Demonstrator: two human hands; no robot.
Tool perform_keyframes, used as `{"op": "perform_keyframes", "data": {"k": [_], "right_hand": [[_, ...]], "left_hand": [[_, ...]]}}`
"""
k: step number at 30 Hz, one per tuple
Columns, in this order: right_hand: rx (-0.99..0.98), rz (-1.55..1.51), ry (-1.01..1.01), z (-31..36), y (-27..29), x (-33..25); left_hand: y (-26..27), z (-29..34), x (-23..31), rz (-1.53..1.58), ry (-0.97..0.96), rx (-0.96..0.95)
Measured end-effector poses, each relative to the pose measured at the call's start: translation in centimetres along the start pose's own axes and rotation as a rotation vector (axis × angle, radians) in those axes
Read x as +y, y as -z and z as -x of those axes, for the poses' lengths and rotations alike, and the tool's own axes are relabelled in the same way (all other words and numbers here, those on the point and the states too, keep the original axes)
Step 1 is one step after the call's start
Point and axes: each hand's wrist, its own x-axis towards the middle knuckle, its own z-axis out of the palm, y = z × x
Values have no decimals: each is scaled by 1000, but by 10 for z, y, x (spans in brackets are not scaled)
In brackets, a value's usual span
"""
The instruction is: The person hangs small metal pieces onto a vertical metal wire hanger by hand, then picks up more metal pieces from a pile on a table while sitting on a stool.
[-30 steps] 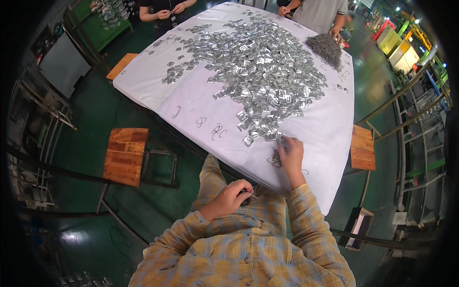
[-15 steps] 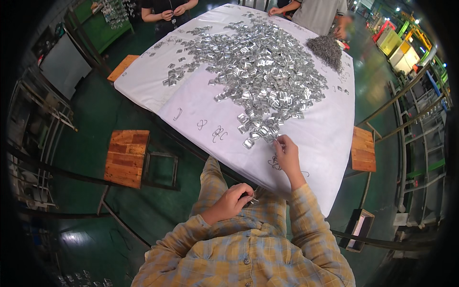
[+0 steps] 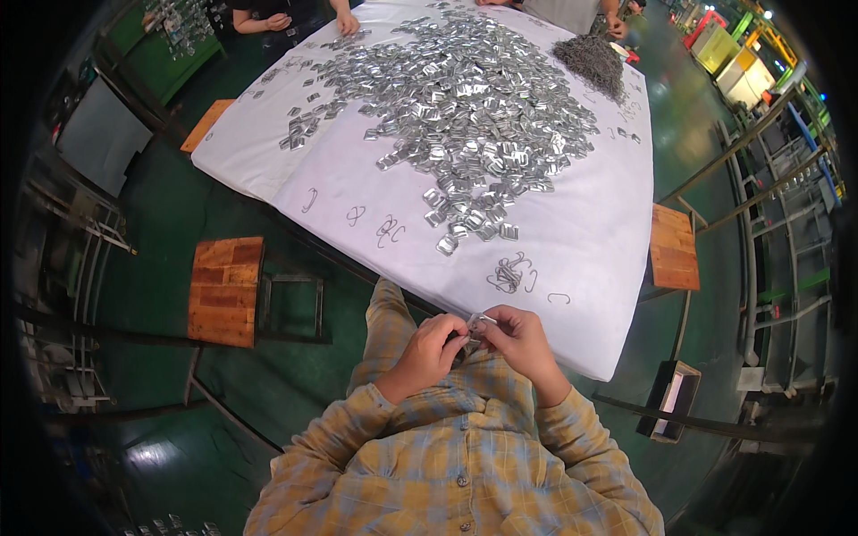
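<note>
A person in a yellow and grey-blue plaid shirt (image 3: 462,447) has both hands together in front of the lap, just off the near edge of a table. A small metal piece (image 3: 481,323), shiny and silver, is between the fingertips of the two hands. The left hand (image 3: 429,351) is curled, its thumb and fingers pinching at the piece's left side; what its palm holds is hidden. The right hand (image 3: 520,339) grips the piece from the right between thumb and bent fingers

On the white-covered table (image 3: 340,192), just beyond the right hand, lies a small tangle of wire hooks (image 3: 509,274), with a single hook (image 3: 559,297) to its right. More loose hooks (image 3: 389,230) lie to the left, near the edge

On the floor to the right is a dark open box (image 3: 659,397) with something pale inside, too unclear to name. A wooden stool (image 3: 225,290) stands left of the table, another stool (image 3: 674,248) at its right

Farther off, a broad pile of silver metal pieces (image 3: 483,116) covers the table's middle. At the far right is a dark heap of wire (image 3: 590,64), near a co-worker's hand (image 3: 617,27); another co-worker's hand (image 3: 346,22) reaches onto the far left edge
</note>
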Motion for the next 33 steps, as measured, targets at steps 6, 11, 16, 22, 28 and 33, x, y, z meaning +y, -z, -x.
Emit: {"op": "perform_keyframes", "data": {"k": [6,11,16,22,28,33], "right_hand": [[44,68,19,3,-7,10],[53,167,97,11,-8,15],[83,266,224,20,-7,18],[117,217,156,26,-10,20],[121,240,203,28,-10,24],[118,268,178,27,-11,23]], "left_hand": [[-1,4,2,-89,21,-58],[5,2,-2,-35,47,-111],[13,-36,-28,-54,-87,-154],[-26,-88,-40,-552,-466,-132],[-38,-94,-38,-928,-496,-303],[-31,-100,-43,-943,-469,-385]]}}
